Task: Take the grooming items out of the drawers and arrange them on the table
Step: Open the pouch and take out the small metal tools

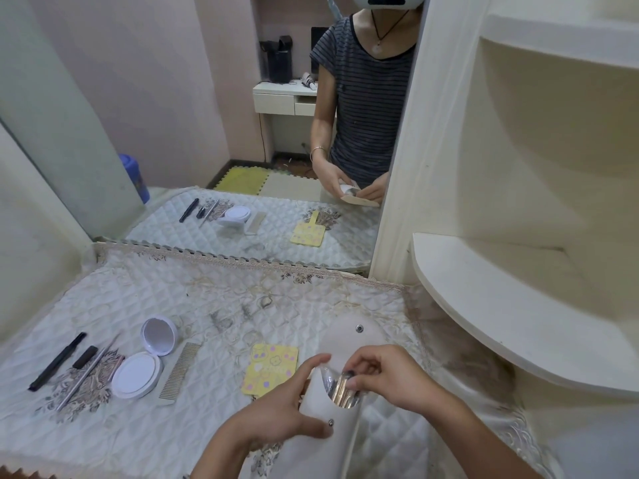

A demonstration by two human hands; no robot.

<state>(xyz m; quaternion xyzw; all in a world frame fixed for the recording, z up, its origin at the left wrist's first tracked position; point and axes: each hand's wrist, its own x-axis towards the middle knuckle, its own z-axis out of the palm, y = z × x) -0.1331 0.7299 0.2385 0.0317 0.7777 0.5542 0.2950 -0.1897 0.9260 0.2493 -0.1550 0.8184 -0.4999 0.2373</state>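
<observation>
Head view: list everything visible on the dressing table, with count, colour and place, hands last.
Pen-like stick: 1, black, far left.
Short tube: 1, black, right of the stick.
Thin metal tool: 1, silver, beside the tube.
Compact: 1, white, open, mirror lid up.
Comb: 1, pale grey, right of the compact.
Hand mirror: 1, yellow with flower pattern, centre.
Pouch: 1, white with snap studs, held open.
Metal items: several, silver and gold, inside the pouch.
Table cover: 1, white quilted.
Wall mirror: 1, behind the table.
Left hand: holds the pouch.
Right hand: fingers on the metal items.

Quilted satin-sheen table cloth [145,440]; matt white leather-like pouch [311,451]; shiny metal tools [340,392]; glossy plastic compact [138,375].
</observation>
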